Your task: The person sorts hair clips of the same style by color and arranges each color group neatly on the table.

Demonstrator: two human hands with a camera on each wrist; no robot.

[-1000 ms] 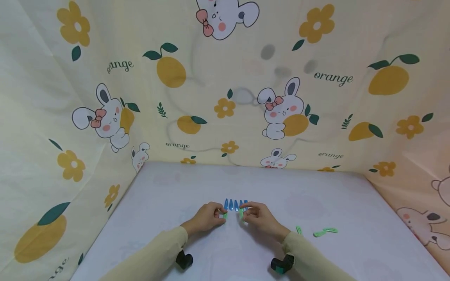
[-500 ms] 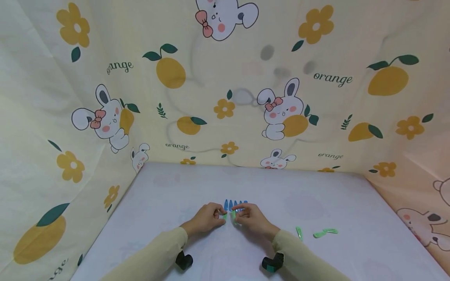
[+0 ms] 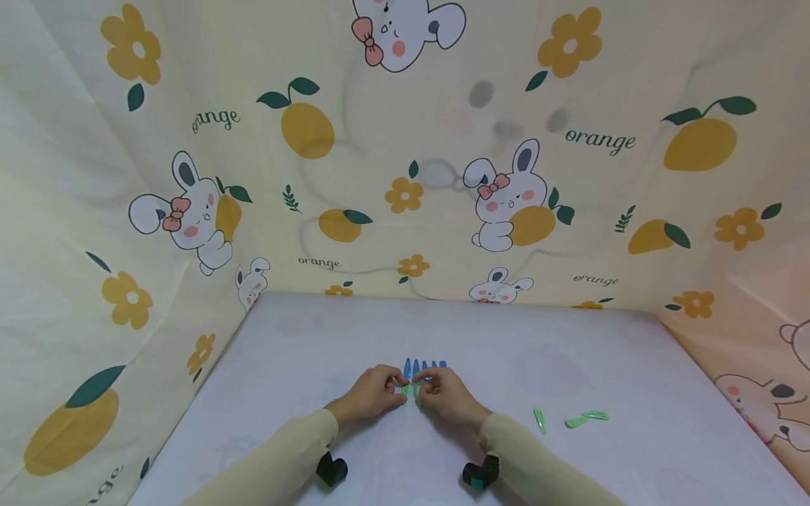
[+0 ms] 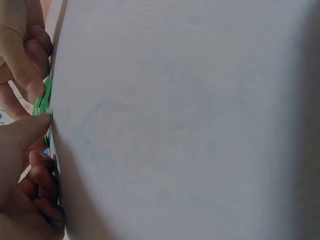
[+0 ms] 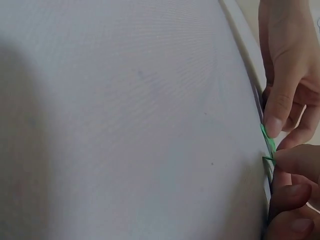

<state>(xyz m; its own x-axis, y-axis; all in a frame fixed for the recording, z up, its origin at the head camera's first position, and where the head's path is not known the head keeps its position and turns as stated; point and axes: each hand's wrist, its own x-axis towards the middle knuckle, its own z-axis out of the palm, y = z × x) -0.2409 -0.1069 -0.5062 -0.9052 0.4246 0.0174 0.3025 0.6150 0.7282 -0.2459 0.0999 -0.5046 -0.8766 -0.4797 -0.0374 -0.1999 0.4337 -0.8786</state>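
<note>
In the head view my left hand (image 3: 373,391) pinches a green clip (image 3: 405,391) between thumb and finger at the middle of the table. Close on its right, my right hand (image 3: 446,395) pinches another green clip (image 3: 417,393), held roughly upright in the picture. Just beyond the fingertips lies a row of several blue clips (image 3: 415,367), their near ends partly hidden by the right fingers. The left wrist view shows green clips (image 4: 42,102) between the fingertips of both hands; in the right wrist view a green clip (image 5: 268,139) shows there too.
Three more green clips lie to the right on the white table (image 3: 316,330): one alone (image 3: 539,420), and two touching (image 3: 575,422). A printed cloth (image 3: 380,140) hangs behind the table and along both sides.
My right hand has moved left with its green clip, stopping close beside the clip at my left hand. The left hand has stayed in place.
</note>
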